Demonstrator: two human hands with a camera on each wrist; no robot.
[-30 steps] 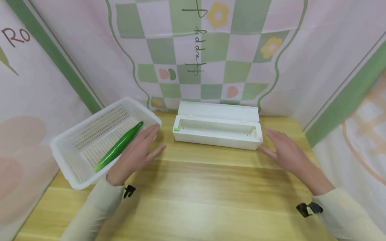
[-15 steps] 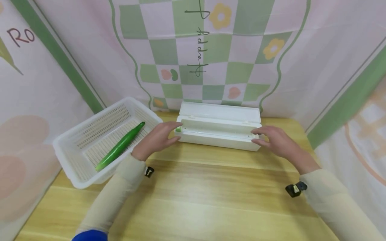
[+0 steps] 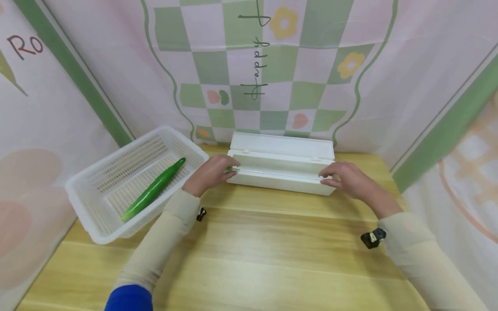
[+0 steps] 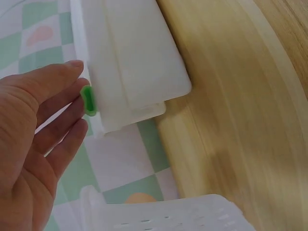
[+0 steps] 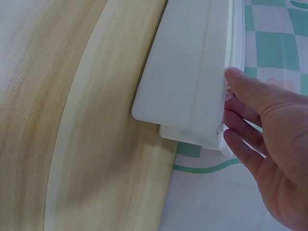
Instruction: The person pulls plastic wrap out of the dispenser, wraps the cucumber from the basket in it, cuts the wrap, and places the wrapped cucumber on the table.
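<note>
A long white cling film dispenser (image 3: 278,181) stands at the back of the table, its lid (image 3: 282,144) folded back. My left hand (image 3: 212,170) is at its left end, thumb and fingertips spread at the front rim. Beside those fingertips a small green slider (image 4: 88,100) shows in the left wrist view. At the opposite end my right hand (image 3: 346,177) reaches over the rim, thumb in front and fingers behind. In the right wrist view, a clear crinkled bit of film (image 5: 229,91) glints between thumb and fingers. Most of the inside is hidden from both wrist views.
Left of the dispenser, a white plastic basket (image 3: 83,181) with slotted walls holds a long green cucumber (image 3: 153,190). A patterned cloth (image 3: 280,65) hangs behind the wooden table (image 3: 253,255), with more cloth at both sides.
My left hand has moved right from beside the basket to the dispenser's left end. My right hand has moved left onto the other end. Over the last half second both have edged inward.
</note>
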